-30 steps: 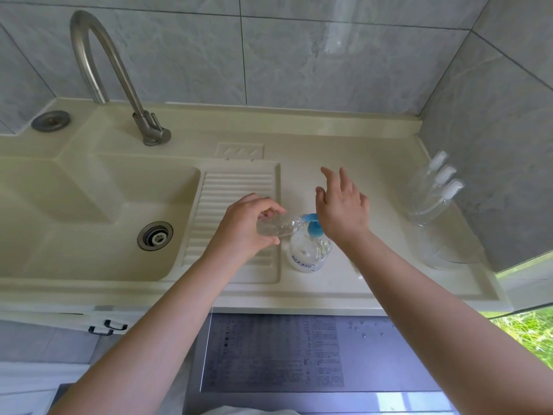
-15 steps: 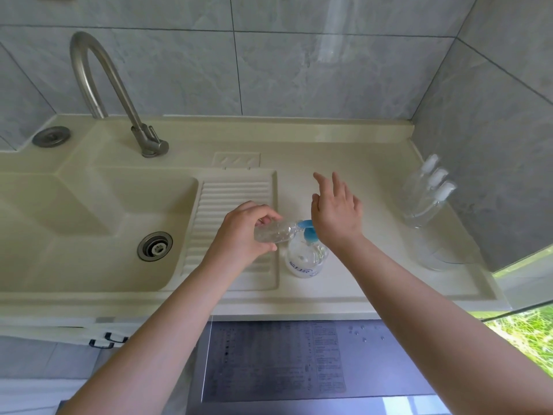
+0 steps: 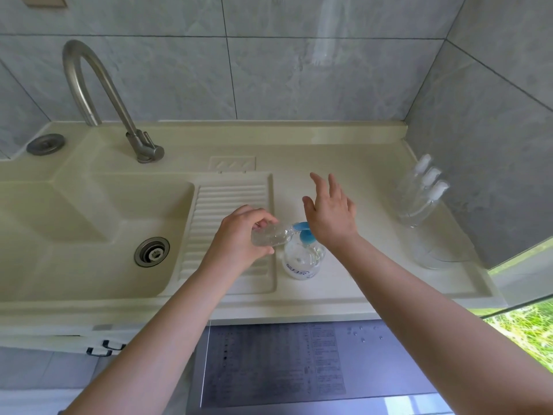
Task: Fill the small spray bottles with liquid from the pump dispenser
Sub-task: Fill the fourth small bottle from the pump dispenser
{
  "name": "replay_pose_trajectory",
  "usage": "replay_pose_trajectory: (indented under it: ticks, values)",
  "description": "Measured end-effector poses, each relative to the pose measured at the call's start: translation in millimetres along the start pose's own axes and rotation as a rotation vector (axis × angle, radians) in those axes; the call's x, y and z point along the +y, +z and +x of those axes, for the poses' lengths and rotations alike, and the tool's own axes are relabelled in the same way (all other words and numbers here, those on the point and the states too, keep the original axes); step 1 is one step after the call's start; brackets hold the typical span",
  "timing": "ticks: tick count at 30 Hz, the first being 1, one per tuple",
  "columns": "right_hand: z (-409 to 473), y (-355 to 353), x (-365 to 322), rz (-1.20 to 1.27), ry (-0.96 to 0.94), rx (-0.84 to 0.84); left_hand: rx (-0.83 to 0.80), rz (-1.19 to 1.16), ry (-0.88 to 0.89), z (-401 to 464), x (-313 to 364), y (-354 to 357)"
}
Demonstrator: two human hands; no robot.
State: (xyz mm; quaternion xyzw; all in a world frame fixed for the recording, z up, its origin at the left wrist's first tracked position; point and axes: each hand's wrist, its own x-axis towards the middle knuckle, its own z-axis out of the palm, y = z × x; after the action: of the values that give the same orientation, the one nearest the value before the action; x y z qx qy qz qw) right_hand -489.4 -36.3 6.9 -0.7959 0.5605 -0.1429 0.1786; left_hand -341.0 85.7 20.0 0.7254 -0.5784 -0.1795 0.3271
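Left hand (image 3: 239,238) grips a small clear plastic spray bottle (image 3: 270,235) lying sideways, mouth at the blue spout of the clear pump dispenser (image 3: 302,256) mid-bench; right hand (image 3: 329,214), fingers spread, presses the pump.

Pump dispenser (image 3: 302,259) on the counter (image 3: 344,163), just right of the ribbed drainboard (image 3: 230,196); small bottle (image 3: 270,235) held sideways at its spout; sink basin (image 3: 89,223) far left, tap (image 3: 98,94) behind it; three spray bottles (image 3: 419,193) far right by the wall (image 3: 493,115)

Left hand (image 3: 239,235) tips small bottle (image 3: 270,235) at pump dispenser (image 3: 302,259).
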Motion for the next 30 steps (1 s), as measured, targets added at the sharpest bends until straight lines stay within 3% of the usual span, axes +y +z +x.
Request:
replay_pose_trajectory:
  ticks: [5,12,17,24,30]
  values:
    - [3.9,-4.4,-0.4,0.092,0.017,0.004,0.008,-0.006,-0.002,0.8,0.0,-0.5]
    - [-1.5,2.7,1.0,-0.077,-0.032,0.033,0.001,0.001,-0.004,0.3,-0.7,-0.1]
    - [0.6,-4.8,0.9,0.045,0.008,0.027,0.012,-0.017,-0.009,-1.9,-1.4,-0.3]
    - [-2.0,2.8,1.0,-0.042,-0.039,0.061,0.012,0.0,-0.014,-0.9,-2.3,-0.5]
    - [0.6,-2.2,1.1,0.055,0.006,0.047,0.017,-0.006,-0.019,-1.7,-2.6,-1.3]
